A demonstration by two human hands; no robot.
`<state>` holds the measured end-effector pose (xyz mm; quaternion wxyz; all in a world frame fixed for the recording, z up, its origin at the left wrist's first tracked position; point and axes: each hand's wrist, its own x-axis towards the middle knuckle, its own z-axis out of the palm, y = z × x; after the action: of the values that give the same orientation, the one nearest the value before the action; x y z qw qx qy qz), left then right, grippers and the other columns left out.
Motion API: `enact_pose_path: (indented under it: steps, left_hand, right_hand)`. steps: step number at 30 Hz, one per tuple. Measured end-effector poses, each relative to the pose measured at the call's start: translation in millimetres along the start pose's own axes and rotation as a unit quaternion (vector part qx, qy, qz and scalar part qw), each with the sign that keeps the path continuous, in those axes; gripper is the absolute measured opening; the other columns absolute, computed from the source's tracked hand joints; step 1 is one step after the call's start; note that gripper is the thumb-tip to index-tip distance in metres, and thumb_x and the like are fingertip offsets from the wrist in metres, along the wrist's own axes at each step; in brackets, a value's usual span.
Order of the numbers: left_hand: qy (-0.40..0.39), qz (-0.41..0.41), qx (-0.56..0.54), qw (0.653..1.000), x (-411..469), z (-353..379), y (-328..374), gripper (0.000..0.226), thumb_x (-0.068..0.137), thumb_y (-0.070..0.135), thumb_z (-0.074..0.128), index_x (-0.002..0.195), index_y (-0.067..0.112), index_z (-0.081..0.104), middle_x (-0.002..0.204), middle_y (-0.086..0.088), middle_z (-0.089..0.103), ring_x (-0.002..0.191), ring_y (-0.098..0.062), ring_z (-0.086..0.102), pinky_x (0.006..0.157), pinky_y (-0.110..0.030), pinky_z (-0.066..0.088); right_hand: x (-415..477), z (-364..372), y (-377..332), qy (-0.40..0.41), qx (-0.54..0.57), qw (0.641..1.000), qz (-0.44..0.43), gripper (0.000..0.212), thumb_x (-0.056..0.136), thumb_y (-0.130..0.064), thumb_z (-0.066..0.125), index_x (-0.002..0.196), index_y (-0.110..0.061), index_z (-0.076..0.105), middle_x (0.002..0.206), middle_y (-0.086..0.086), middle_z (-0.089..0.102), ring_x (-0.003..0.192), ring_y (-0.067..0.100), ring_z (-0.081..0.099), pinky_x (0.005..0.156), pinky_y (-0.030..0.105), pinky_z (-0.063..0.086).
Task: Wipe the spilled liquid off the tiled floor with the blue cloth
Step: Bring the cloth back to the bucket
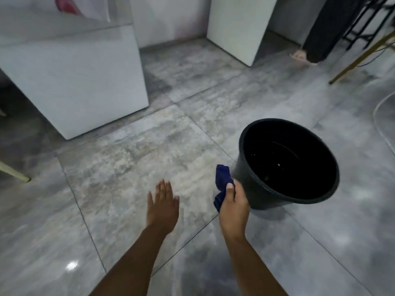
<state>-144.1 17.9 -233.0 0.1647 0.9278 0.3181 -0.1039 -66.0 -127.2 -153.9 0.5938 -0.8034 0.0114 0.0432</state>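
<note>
The left hand (163, 207) hovers flat with fingers spread above the grey tiled floor (128, 159), while the right hand (234, 207) grips the bunched blue cloth (222, 182), long axis pointing away, just beside the black bucket (287, 165).

Floor (132, 150) — large grey marbled tiles, glossy, thin dark grout lines, small glare spots near the lower left. White block-like counter (85, 82) at upper left, glossy top. A second white panel (237, 28) stands farther back, pale wall between them. Gold slanted furniture leg (361, 58) and black metal frame (363, 20) at upper right — cream leg (15, 171) at left edge.
</note>
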Motion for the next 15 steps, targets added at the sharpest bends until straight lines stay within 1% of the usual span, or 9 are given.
enact_pose_path:
  steps: [1,2,4,5,7,8,10,12,15]
  left_hand:
    - [0.019,0.021,-0.005,1.0,5,-14,15,0.06,0.102,0.04,0.006,0.15,0.009,-0.013,0.16,-0.008,-0.016,0.148,-0.021,-0.013,0.118,-0.045,-0.008]
    - [0.037,0.04,-0.012,0.998,10,-27,30,0.06,0.102,0.04,0.006,0.151,0.01,-0.012,0.16,-0.006,-0.015,0.148,-0.02,-0.013,0.117,-0.045,-0.01]
    - [0.063,0.073,-0.026,0.995,17,-49,58,0.06,0.102,0.04,0.008,0.151,0.012,-0.01,0.16,-0.005,-0.015,0.147,-0.018,-0.014,0.116,-0.045,-0.012]
    - [0.071,0.09,-0.031,0.993,20,-57,70,0.059,0.102,0.04,0.009,0.152,0.012,-0.009,0.16,-0.004,-0.015,0.147,-0.017,-0.015,0.116,-0.045,-0.013]
    - [0.082,0.132,-0.029,0.987,25,-69,97,0.059,0.102,0.04,0.009,0.152,0.014,-0.009,0.16,-0.004,-0.015,0.146,-0.016,-0.017,0.116,-0.044,-0.013]
    - [0.085,0.154,-0.028,0.984,28,-72,109,0.059,0.102,0.041,0.009,0.152,0.015,-0.01,0.16,-0.003,-0.016,0.146,-0.015,-0.018,0.116,-0.043,-0.014]
    - [0.091,0.197,-0.022,0.976,32,-74,131,0.058,0.102,0.041,0.008,0.151,0.016,-0.011,0.16,-0.003,-0.016,0.146,-0.014,-0.019,0.116,-0.042,-0.015]
    - [0.095,0.228,-0.013,0.969,35,-74,149,0.058,0.102,0.041,0.009,0.151,0.016,-0.011,0.16,-0.003,-0.015,0.146,-0.015,-0.018,0.116,-0.041,-0.015]
    - [0.096,0.236,-0.009,0.967,40,-71,161,0.058,0.103,0.039,0.011,0.152,0.015,-0.009,0.161,-0.003,-0.014,0.147,-0.016,-0.016,0.117,-0.042,-0.013]
  right_hand:
    - [2,-12,-14,0.026,0.007,0.999,-0.017,0.027,0.101,-0.026,0.042,0.12,-0.025,0.061,0.097,-0.013,0.064,0.085,-0.019,0.055,0.064,-0.002,0.038]
    - [4,-24,-26,0.051,0.013,0.998,-0.032,0.028,0.101,-0.029,0.042,0.122,-0.028,0.06,0.105,-0.013,0.064,0.095,-0.014,0.056,0.072,0.001,0.04]
    - [11,-44,-45,0.106,0.023,0.992,-0.068,0.031,0.101,-0.03,0.041,0.127,-0.025,0.058,0.123,-0.006,0.061,0.116,0.006,0.055,0.091,0.023,0.047]
    - [15,-52,-52,0.135,0.018,0.987,-0.087,0.034,0.101,-0.027,0.041,0.13,-0.021,0.057,0.133,-0.001,0.057,0.125,0.014,0.05,0.1,0.031,0.044]
    - [25,-66,-59,0.191,0.011,0.975,-0.113,0.035,0.101,-0.021,0.041,0.133,-0.015,0.055,0.141,0.003,0.05,0.135,0.019,0.04,0.11,0.034,0.034]
    - [30,-71,-60,0.212,0.007,0.97,-0.12,0.035,0.102,-0.019,0.041,0.133,-0.014,0.054,0.142,0.003,0.049,0.137,0.019,0.037,0.112,0.035,0.031]
    - [40,-79,-56,0.229,-0.016,0.964,-0.131,0.034,0.102,-0.017,0.04,0.132,-0.012,0.055,0.143,0.004,0.049,0.14,0.02,0.032,0.114,0.044,0.028]
    - [46,-81,-46,0.218,-0.054,0.968,-0.11,0.034,0.102,-0.018,0.04,0.132,-0.012,0.055,0.145,0.004,0.047,0.143,0.023,0.027,0.112,0.051,0.029]
    - [45,-73,-31,0.169,-0.145,0.974,-0.042,0.036,0.102,-0.026,0.037,0.132,-0.018,0.055,0.147,0.008,0.044,0.143,0.031,0.024,0.11,0.055,0.029]
